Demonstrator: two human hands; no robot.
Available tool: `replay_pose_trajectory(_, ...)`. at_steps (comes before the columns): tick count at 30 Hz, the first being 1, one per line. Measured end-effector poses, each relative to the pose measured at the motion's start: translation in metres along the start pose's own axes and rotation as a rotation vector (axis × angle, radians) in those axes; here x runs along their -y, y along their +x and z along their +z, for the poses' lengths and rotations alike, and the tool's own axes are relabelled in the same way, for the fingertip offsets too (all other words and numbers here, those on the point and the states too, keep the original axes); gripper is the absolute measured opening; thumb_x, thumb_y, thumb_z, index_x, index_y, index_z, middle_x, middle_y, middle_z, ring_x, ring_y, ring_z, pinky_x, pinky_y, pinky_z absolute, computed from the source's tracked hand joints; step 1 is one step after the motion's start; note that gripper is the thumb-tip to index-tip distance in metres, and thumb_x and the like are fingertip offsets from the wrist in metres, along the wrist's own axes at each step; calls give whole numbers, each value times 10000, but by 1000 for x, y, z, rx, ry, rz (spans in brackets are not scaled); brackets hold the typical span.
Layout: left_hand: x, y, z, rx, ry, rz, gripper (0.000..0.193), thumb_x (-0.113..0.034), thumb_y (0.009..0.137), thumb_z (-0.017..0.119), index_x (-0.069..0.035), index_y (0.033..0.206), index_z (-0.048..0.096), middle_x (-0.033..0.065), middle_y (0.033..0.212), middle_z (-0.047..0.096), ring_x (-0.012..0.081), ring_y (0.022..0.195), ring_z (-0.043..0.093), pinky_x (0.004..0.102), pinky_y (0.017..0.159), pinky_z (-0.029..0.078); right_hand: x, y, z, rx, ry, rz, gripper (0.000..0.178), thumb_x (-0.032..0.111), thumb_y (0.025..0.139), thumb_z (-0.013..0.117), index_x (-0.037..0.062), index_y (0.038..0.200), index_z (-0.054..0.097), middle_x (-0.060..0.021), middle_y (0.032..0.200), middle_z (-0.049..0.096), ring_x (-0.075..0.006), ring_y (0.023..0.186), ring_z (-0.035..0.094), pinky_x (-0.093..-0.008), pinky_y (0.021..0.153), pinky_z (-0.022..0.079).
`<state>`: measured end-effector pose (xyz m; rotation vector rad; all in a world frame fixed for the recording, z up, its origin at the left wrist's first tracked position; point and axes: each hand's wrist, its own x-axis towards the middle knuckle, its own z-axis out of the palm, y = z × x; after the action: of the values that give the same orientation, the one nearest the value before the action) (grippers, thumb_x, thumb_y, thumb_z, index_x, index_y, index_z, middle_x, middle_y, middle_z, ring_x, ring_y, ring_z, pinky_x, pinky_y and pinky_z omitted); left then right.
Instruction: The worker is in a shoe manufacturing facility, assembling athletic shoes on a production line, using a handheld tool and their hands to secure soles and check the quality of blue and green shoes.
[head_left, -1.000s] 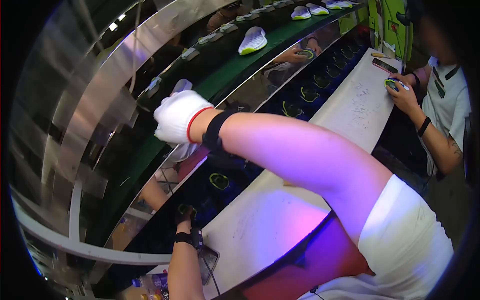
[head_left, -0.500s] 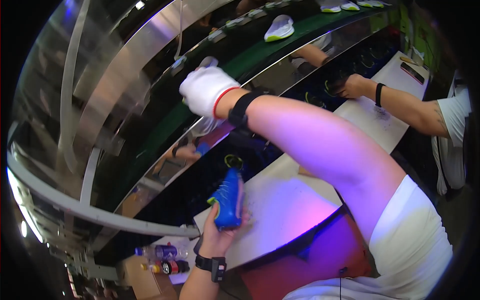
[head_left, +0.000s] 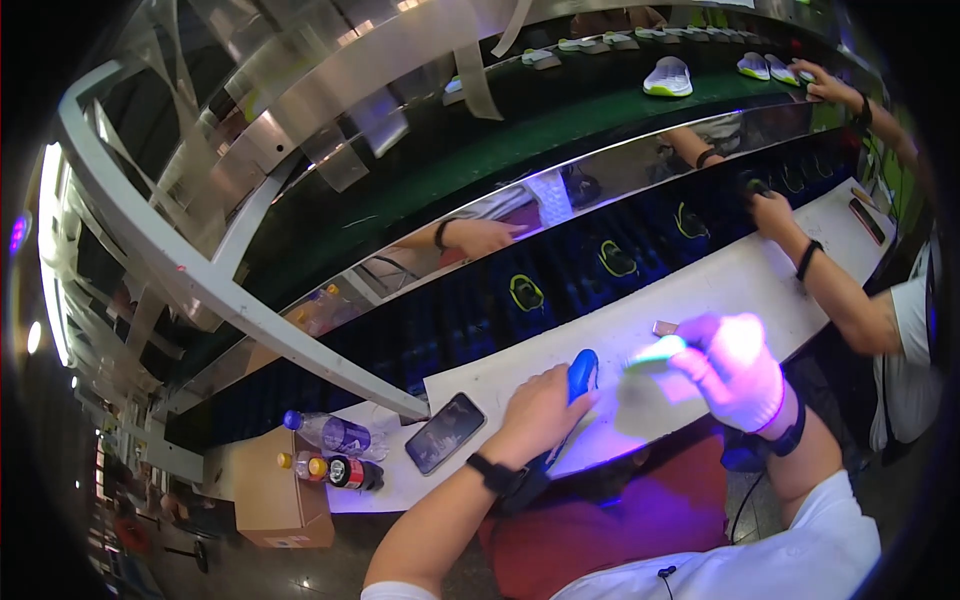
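Note:
My left hand (head_left: 540,415) grips a blue shoe upper (head_left: 583,370) low over the near side of the white worktable; my fingers and wrist cover much of it. Just to the right of the shoe is my right hand (head_left: 728,368), in a white glove lit bright by violet light. Its fingers are closed on what looks like a small brush (head_left: 655,352), whose glowing pale end points left toward the shoe, without touching it. Glare hides the brush's finer shape. A small brownish block (head_left: 664,327) shows just behind the brush.
Beyond the white worktable (head_left: 480,378), dark shoe uppers (head_left: 526,293) with yellow-green collars line a dark conveyor. Shoe soles (head_left: 668,78) lie on a green belt (head_left: 590,115) behind. A phone (head_left: 445,432), bottles (head_left: 335,435) and a grey frame bar (head_left: 290,330) are left. Another person's hand (head_left: 775,215) works at right.
My gloved right hand has come back from over the green belt to the table and now holds a brush. The blue shoe now lies lower, tilted under my left hand. My view has shifted.

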<state>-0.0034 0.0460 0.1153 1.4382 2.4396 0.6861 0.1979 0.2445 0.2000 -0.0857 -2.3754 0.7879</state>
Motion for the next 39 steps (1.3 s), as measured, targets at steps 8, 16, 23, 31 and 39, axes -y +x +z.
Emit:
replay_pose_trajectory(8, -19, -6, 15, -283, -260, 148, 439, -336, 1015, 689, 44, 1223, 618, 286, 1041, 713, 441, 1021, 689, 485, 863, 548, -29, -82, 61, -209, 696, 335, 311, 251, 982, 773, -16, 1095, 659, -143, 1005, 768, -190, 943, 722, -378, 874, 572)
replay_pose_trajectory(16, -41, -61, 55, -639, -1011, 230, 388, -50, 966, 763, -10, 1275, 531, 258, 1349, 634, 311, 1280, 644, 426, 1087, 509, -33, -74, 58, -223, 1004, 434, 377, 272, 914, 843, 26, 1050, 591, -206, 1181, 738, -275, 1155, 688, -430, 1029, 536)
replay_pose_trajectory(23, -49, -87, 27, -572, -494, 371, 368, 83, 809, 827, -17, 1078, 597, 261, 1307, 710, 416, 1094, 750, 434, 910, 621, 10, -74, 80, 103, 1110, 400, 237, 144, 908, 819, 34, 954, 613, -294, 1443, 613, -323, 1269, 657, -456, 1057, 539)
replay_pose_trajectory(31, -53, -115, 33, -454, -725, 243, 282, -25, 969, 749, 37, 1167, 558, 395, 1440, 578, 425, 1322, 642, 438, 1085, 518, 19, -72, 113, -107, 1154, 263, 288, 132, 918, 828, 62, 1025, 570, -285, 1410, 638, -363, 1319, 619, -481, 1102, 517)
replay_pose_trajectory(39, -71, -130, 65, -568, -1155, 109, 391, -69, 959, 800, -9, 1140, 458, 426, 1509, 487, 450, 1482, 471, 526, 1220, 364, 18, -96, 113, -74, 1020, 169, 327, 120, 888, 856, 89, 1017, 557, -267, 1387, 663, -384, 1370, 600, -571, 1242, 347)
